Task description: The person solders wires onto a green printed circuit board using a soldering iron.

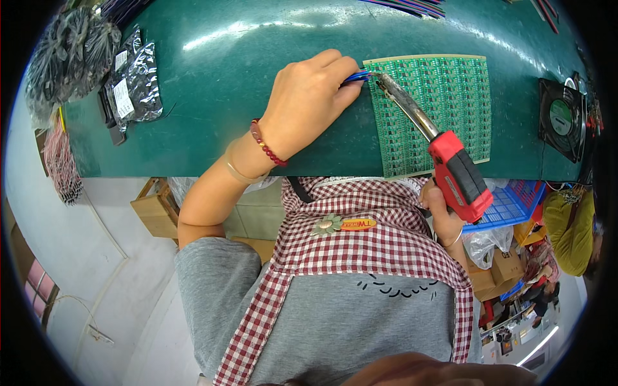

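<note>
A green panel of small circuit boards [428, 109] lies flat near the table's front edge. My left hand [312, 100] is closed, pinching thin blue wires [358, 76] at the panel's upper left corner. In my right hand [445, 217] is a red and black soldering gun [458, 174], gripped from below. Its metal barrel slants up and left across the panel. The tip meets the wire ends by the panel's upper left corner; whether it touches them I cannot tell. My left fingertips are partly hidden behind the hand.
Dark plastic bags [134, 83] sit on the green table [212, 122] at the left, by bundled black cables [71, 58]. More coloured wires [412, 6] lie at the far edge. A black fan [561, 119] stands at the right. Below it is a blue crate [512, 206].
</note>
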`<state>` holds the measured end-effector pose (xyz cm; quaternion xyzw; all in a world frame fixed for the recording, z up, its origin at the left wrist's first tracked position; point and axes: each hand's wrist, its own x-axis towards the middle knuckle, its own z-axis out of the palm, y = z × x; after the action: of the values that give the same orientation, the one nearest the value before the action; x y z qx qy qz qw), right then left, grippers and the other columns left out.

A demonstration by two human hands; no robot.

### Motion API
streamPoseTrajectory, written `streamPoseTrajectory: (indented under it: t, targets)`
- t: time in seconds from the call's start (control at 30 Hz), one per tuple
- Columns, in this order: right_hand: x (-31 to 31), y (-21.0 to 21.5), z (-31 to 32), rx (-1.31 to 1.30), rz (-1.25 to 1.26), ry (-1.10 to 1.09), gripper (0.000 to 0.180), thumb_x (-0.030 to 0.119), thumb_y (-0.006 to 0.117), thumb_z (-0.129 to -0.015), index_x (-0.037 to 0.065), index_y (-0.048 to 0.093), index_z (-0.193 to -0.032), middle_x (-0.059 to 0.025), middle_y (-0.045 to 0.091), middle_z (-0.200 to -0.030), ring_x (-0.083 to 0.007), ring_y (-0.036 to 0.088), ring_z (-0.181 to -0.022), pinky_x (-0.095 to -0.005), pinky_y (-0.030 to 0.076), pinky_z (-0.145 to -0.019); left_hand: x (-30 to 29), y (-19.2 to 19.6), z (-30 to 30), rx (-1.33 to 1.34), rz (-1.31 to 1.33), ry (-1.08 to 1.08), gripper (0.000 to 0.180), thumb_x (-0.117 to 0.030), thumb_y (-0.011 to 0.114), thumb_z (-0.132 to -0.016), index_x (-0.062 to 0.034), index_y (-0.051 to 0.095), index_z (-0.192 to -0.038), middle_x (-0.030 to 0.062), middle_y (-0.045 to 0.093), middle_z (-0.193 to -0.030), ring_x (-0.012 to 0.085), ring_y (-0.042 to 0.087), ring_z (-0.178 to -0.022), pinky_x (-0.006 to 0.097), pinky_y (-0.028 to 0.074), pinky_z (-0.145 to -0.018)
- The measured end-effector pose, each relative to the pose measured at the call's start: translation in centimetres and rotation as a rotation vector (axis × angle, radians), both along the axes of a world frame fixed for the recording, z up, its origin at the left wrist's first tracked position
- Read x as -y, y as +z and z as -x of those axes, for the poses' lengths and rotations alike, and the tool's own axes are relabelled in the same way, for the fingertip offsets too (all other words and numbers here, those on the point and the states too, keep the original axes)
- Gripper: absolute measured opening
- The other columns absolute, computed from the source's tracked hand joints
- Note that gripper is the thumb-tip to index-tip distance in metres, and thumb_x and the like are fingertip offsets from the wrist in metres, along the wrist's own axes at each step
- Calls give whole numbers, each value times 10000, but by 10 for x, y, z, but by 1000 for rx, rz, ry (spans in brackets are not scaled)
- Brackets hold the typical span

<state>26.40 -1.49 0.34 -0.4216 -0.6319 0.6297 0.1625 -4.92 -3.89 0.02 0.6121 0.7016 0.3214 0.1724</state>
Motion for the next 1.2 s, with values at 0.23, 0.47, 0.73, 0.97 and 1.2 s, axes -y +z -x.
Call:
streamPoseTrajectory:
  t: [0.23,0.47,0.73,0.97,1.2]
  targets:
    - [1,6,8,2,-59,10,265,78,591,-900,-46,552,-1131,-56,570,-760,-144,543,-670,-303,463,-629,-1,-1,0,6,8,4,102,-75,694,-781,-10,646,-842,116,618,-772,296,610,-641,351,481,-567]
    - [-1,6,5,-29,-34,20,424,123,527,-945,-75,427,-1306,-53,493,-671,-135,469,-592,-305,438,-584,-2,0,1,-16,20,14,100,-93,687,-790,-17,648,-842,114,615,-772,301,601,-636,357,477,-562]
    - [2,1,1,30,-122,49,353,100,538,-935,-77,475,-1235,-56,499,-662,-137,472,-582,-304,440,-576,-3,2,0,-70,29,12,98,-136,686,-799,-52,651,-834,80,596,-763,280,595,-629,354,471,-552]
    - [-2,4,-3,8,12,13,165,28,652,-859,-1,643,-1021,-54,636,-860,-144,590,-760,-306,480,-690,-3,1,2,-64,32,9,94,-138,680,-800,-55,653,-837,82,595,-758,285,595,-631,361,471,-557]
    - [-2,2,-2,23,-60,76,188,5,644,-848,-10,644,-1036,-61,636,-851,-146,595,-755,-308,488,-690,-4,2,3,-46,40,14,92,-137,679,-799,-55,658,-835,83,594,-752,285,594,-628,360,469,-557]
